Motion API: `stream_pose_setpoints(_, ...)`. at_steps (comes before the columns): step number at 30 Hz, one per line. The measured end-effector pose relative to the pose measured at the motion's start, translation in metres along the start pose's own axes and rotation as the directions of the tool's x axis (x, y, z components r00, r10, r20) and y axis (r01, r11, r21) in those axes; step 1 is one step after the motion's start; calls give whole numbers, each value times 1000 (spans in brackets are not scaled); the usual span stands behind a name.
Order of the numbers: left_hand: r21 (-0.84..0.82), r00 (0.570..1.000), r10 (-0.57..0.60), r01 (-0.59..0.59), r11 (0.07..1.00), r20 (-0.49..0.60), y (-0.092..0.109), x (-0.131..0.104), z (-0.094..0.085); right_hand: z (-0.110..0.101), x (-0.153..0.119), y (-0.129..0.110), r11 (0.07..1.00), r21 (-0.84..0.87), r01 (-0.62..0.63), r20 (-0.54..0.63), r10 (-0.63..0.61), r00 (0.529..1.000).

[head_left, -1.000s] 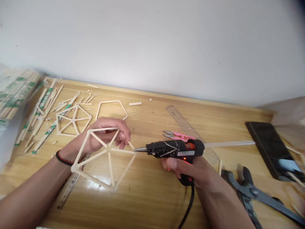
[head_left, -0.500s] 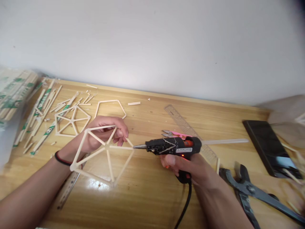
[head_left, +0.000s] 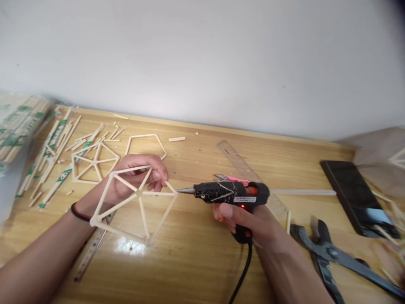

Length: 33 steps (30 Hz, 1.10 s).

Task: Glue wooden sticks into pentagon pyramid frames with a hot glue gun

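Since half a second ago the glue gun (head_left: 218,192) has shifted slightly right and the wooden frame (head_left: 139,194) slightly left; the nozzle (head_left: 186,191) remains at the wooden frame's right-hand corner, touching or just beside it, I cannot tell which. The gun sits right of centre, its long axis nearly level, pointing left, with a whitish glue stick (head_left: 303,192) jutting out behind toward the right. The right hand (head_left: 253,221) clasps its handle. Left of centre, the left hand (head_left: 144,162) pinches the spoked hexagon by its upper right edge, tilted above the tabletop (head_left: 190,261), one spoke running almost level toward the nozzle.
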<state>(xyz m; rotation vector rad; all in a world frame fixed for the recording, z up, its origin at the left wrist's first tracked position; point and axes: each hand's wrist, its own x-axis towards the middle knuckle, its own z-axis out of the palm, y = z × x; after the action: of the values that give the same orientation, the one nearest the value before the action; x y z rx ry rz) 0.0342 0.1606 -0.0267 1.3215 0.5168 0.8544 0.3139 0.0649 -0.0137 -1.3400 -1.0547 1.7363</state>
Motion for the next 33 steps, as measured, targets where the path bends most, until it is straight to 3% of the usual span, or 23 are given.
stream_pose_setpoints(5, -57, 1000, -15, 15, 998, -5, -2, 0, 1, -5, 1, 10, 1000, -11, 23, 10, -23, 1000)
stream_pose_setpoints(10, -60, 1000, -22, 23, 998, 1, -1, 0, 2, -4, -2, 9, 998, -10, -58, -49, 58, 997)
stream_pose_setpoints(20, -25, 1000, -6, 6, 1000, -12, -2, -1, 1, -3, 2, 5, 997, -26, 77, 16, -77, 997)
stream_pose_setpoints(26, -24, 1000, 1, -1, 1000, -5, 1, 3, 4, -5, 1, 10, 999, -42, 3, -33, -5, 999)
stream_pose_setpoints(33, -15, 999, 3, -4, 1000, -33, 2, 4, 6, -10, 3, 21, 998, -47, 35, 6, -35, 999)
